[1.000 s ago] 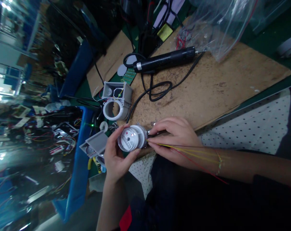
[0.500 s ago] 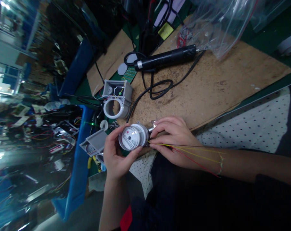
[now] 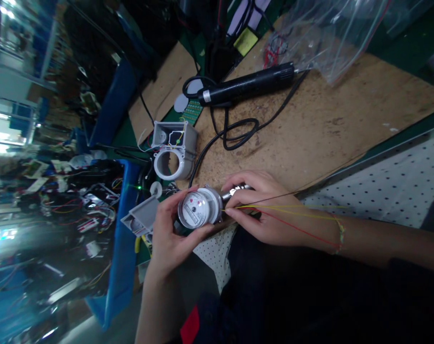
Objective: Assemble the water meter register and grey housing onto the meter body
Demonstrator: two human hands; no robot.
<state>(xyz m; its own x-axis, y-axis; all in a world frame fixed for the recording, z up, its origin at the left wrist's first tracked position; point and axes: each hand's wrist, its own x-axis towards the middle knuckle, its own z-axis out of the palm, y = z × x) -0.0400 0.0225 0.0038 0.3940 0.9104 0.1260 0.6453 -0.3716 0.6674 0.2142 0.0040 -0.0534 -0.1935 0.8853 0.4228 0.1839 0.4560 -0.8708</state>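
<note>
A round water meter (image 3: 198, 209) with a white dial sits between both hands at the near edge of the brown work board (image 3: 310, 124). My left hand (image 3: 170, 234) cups its left side and underside. My right hand (image 3: 265, 210) grips the metal pipe end on its right side and pinches thin yellow and red wires (image 3: 292, 217) that trail back over my wrist.
A grey plastic meter housing (image 3: 174, 150) lies beyond the meter. A black electric screwdriver (image 3: 247, 86) with a coiled cable rests on the board. Clear plastic bags (image 3: 331, 33) lie at the back. A blue bin (image 3: 122, 239) of wired parts stands left. A grey lid (image 3: 141, 217) lies beside my left hand.
Both hands and the meter have stayed in place with small shifts. My right fingers have slid along the pipe end, showing more metal, and the wires now stretch out flatter over my wrist.
</note>
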